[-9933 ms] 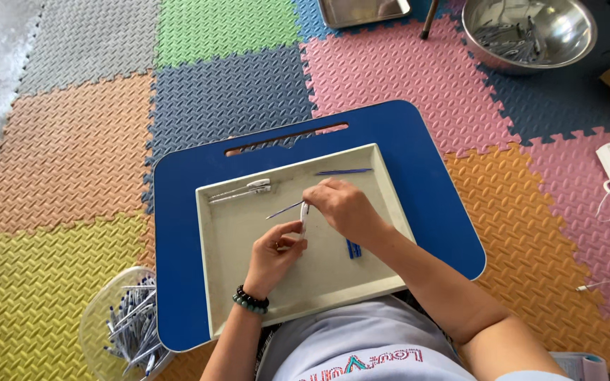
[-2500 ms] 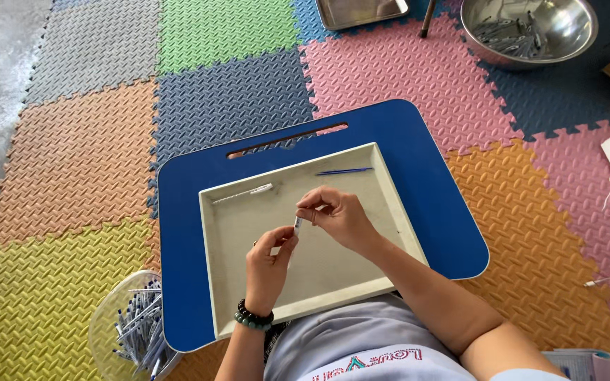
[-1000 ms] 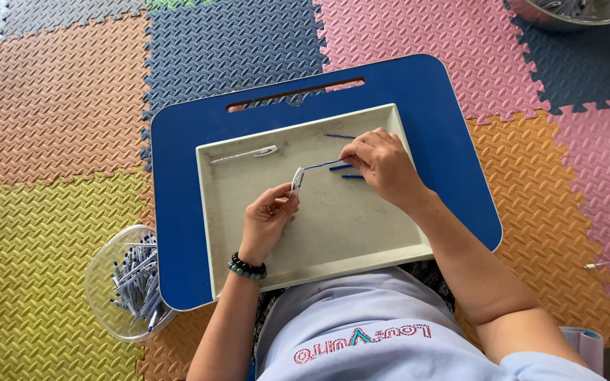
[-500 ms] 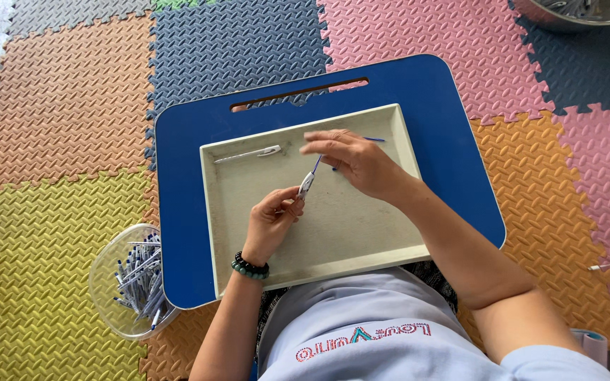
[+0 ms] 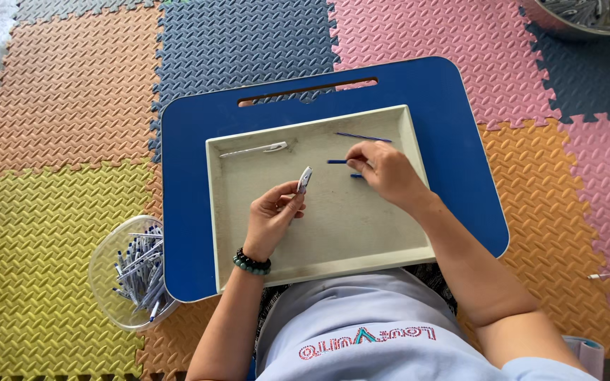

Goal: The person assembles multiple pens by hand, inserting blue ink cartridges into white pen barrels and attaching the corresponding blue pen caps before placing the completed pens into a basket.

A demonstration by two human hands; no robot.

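The small pale pen barrel (image 5: 305, 179) sits pinched in the fingertips of the person's left hand (image 5: 271, 215), held tilted above the middle of the shallow beige tray (image 5: 319, 240), its open end pointing up and to the right. The right hand (image 5: 384, 171) rests low on the tray just beyond it, fingers closed narrowly around a thin blue refill (image 5: 338, 161) that pokes out to the left of the knuckles; a short blue bit shows under the hand and I cannot tell what it is. To do this well, I would say the barrel wants holding steady and angled toward the refill, and the refill gripped close to its tip so the slender rod does not flex. Another blue refill (image 5: 363, 137) lies loose near the tray's far rim, and a white pen part (image 5: 254, 149) lies along the far left corner. The tray looks matte and a little scuffed, with a raised lip, and sits on a smooth, glossy blue lap board (image 5: 192, 212) with rounded corners and a slot handle. A bead bracelet (image 5: 251, 262) of dark green rounds circles the left wrist. Beside the board stands a clear plastic tub (image 5: 104, 271) heaped with pens, and the floor is interlocking foam mats (image 5: 58, 106), ridged and pastel-coloured.
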